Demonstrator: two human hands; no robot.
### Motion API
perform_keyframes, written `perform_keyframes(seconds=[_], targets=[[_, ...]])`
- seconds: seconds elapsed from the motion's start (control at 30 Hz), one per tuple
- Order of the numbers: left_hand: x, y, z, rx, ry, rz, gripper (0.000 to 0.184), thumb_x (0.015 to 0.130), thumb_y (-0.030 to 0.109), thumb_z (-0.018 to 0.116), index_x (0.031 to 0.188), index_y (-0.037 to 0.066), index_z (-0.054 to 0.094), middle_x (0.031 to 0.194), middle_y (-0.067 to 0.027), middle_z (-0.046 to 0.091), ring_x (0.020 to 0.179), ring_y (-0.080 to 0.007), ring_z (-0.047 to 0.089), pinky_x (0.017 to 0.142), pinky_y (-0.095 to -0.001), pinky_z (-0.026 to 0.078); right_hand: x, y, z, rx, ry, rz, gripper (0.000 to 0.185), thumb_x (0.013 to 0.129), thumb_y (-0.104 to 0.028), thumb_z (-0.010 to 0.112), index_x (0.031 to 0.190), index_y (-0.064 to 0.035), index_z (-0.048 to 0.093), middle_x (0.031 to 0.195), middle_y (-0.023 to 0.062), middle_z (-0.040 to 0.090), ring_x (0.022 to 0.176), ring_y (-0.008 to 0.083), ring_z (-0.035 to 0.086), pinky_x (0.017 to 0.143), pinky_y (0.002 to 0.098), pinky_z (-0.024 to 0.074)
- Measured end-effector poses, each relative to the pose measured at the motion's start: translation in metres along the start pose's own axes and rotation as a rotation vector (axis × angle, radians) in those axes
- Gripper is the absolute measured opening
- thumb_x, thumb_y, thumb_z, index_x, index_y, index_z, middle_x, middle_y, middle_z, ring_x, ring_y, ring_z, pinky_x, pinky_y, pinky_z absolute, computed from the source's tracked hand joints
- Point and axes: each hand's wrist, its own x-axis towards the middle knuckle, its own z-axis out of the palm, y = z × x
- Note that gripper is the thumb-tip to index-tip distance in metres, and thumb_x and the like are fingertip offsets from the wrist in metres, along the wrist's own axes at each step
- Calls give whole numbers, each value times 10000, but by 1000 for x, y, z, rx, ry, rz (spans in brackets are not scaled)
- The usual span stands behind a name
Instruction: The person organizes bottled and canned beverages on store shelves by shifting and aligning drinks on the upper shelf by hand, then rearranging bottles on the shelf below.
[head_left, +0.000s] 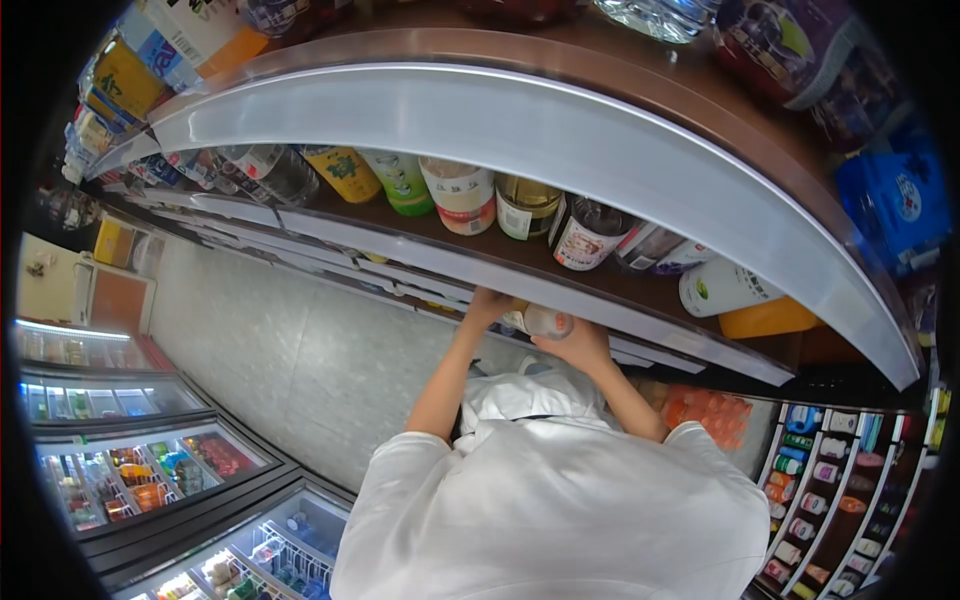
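Below the front edge of the shelf, a clear bottle (549, 322) with a pale label lies tilted between my two hands, its base toward me. My right hand (582, 347) is closed around its near end, fingers curled under it. My left hand (488, 305) grips at its far end; the shelf edge hides part of these fingers. Just above my hands, on the shelf, stand a bottle with a white and red label (460, 195), a bottle of yellowish liquid (526, 205) and a dark bottle (590, 232).
The shelf's grey front edge (600, 300) runs close over my hands, with a wider upper ledge (480, 110) above it. Lit chillers (150, 470) stand at the left on the grey floor (270, 320). At the right are reddish packs (705, 415) and shelves of goods (830, 470).
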Motion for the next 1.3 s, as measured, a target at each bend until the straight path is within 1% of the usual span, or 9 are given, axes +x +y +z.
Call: perform_keyframes(seconds=[0.2,0.4,0.5,0.57,0.67,0.9,0.97,1.07,1.3], targets=[[-60,18,-40,-32,89,-63,353,818,90,589,1155,-16,576,1103,-195,627,907,-309,654,750,-358,505,16,-22,7,-3,-98,69,729,619,-452,780,1201,-81,545,1142,178,583,1032,337,583,854,422,472],[-48,6,-54,93,-50,-180,422,826,146,632,1207,-11,544,1126,-194,621,902,-313,666,732,-364,521,48,-63,41,12,236,-47,416,674,-374,752,939,-70,652,910,119,656,808,309,630,693,409,495],[-23,5,-65,-81,-229,-125,389,831,174,652,1164,-12,574,1103,-186,634,929,-311,662,754,-360,518,68,-51,70,-15,246,-103,302,723,-312,718,902,-73,673,866,106,676,764,309,636,669,410,501],[-5,-16,-70,94,-291,200,318,834,176,657,1089,-8,614,1044,-167,659,921,-289,662,768,-350,513,78,-43,84,-72,441,-247,221,745,-259,671,831,-55,673,765,130,660,695,329,628,618,440,491],[2,5,-72,-251,-320,83,256,833,164,655,1027,-3,639,976,-151,675,902,-251,658,767,-343,508,83,-45,90,-189,514,-156,185,757,-239,650,776,-56,672,708,125,646,669,333,622,623,443,490],[5,-21,-60,-145,-425,198,296,839,155,640,1080,-13,608,915,-156,675,902,-221,657,773,-312,515,54,-78,91,-299,656,126,229,746,-270,675,804,-49,658,699,130,641,675,349,633,590,446,506],[-6,5,-73,-234,-459,-150,446,839,187,645,1185,-66,521,901,-192,677,954,-236,657,798,-305,523,36,-80,101,-234,533,282,314,743,-279,690,951,-47,645,842,160,650,716,361,626,627,427,513],[-9,0,-76,-109,-507,-203,585,835,224,654,1256,-113,428,954,-236,667,1003,-268,646,819,-323,528,8,-90,115,-188,599,330,451,777,-308,660,1140,-60,557,1090,189,613,713,363,642,628,438,526],[-21,-1,-63,-308,-323,16,615,825,257,669,1256,-109,427,1053,-280,627,980,-321,648,807,-337,531,-50,-78,150,-53,527,375,446,779,-266,669,1169,-78,564,1225,155,558,750,256,665,646,365,528]])
